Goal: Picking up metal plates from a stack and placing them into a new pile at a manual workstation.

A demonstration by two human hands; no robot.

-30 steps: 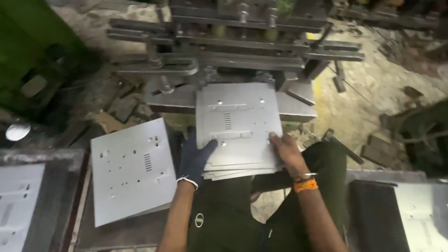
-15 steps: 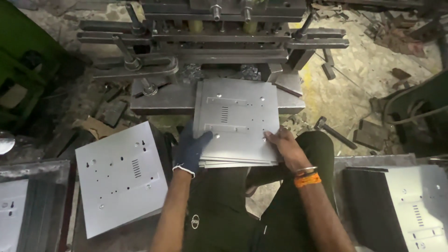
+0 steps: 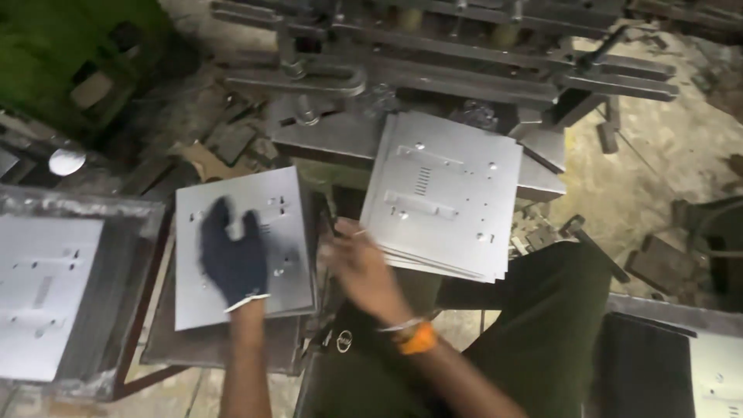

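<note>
Pressing a dark-gloved left hand [image 3: 232,259] flat on the grey punched sheet-metal panel [image 3: 244,246] lying on the low worktop [image 3: 186,348].

The step looks like shifting panels between piles: left grip spread open on that single panel, bare right hand [image 3: 360,267] with the orange wristband [image 3: 418,338] loosely open at the near-left corner of the fanned stack of matching grey panels [image 3: 445,193] by the steel press [image 3: 433,62]. The next move, I'd say, needs fingers curling under one edge. Count: one stack, one loose panel, one further panel far left [image 3: 42,290], one at the right edge [image 3: 716,375].
</note>
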